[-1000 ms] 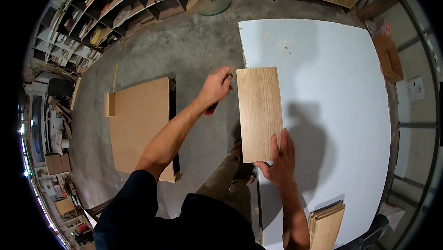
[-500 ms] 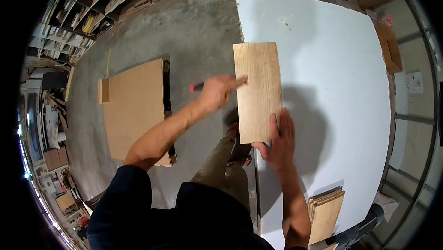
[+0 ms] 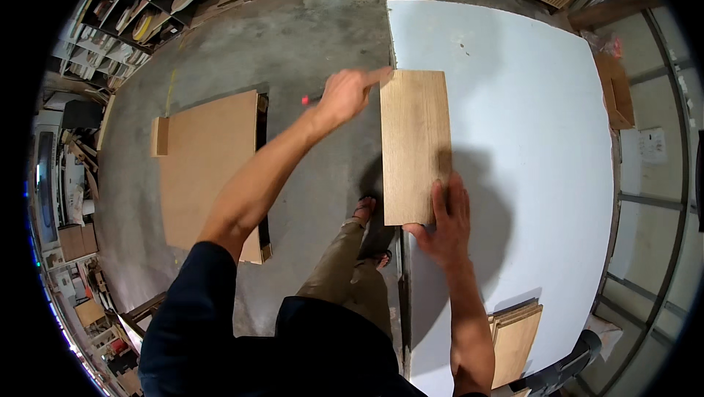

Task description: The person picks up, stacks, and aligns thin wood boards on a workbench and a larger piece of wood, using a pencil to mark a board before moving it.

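Observation:
A rectangular light wood board [image 3: 415,144] lies along the left edge of the white tabletop [image 3: 532,177]. My left hand [image 3: 345,95] is at its far left corner, one finger stretched out to touch that corner. The other fingers close around a dark tool with a red end [image 3: 306,99], most of which they hide, so its kind does not show. My right hand [image 3: 444,221] grips the near right corner of the board, thumb against the near end and fingers along the right side.
Several similar boards [image 3: 515,342] are stacked at the tabletop's near right. On the floor to the left lies a large brown panel on a low base [image 3: 209,177], with a small wood block [image 3: 159,137] beside it. Shelves [image 3: 176,1] stand at the far left.
My left hand has slid away from me along the board's left edge, from near its middle to the far corner. My right hand keeps its hold at the near corner.

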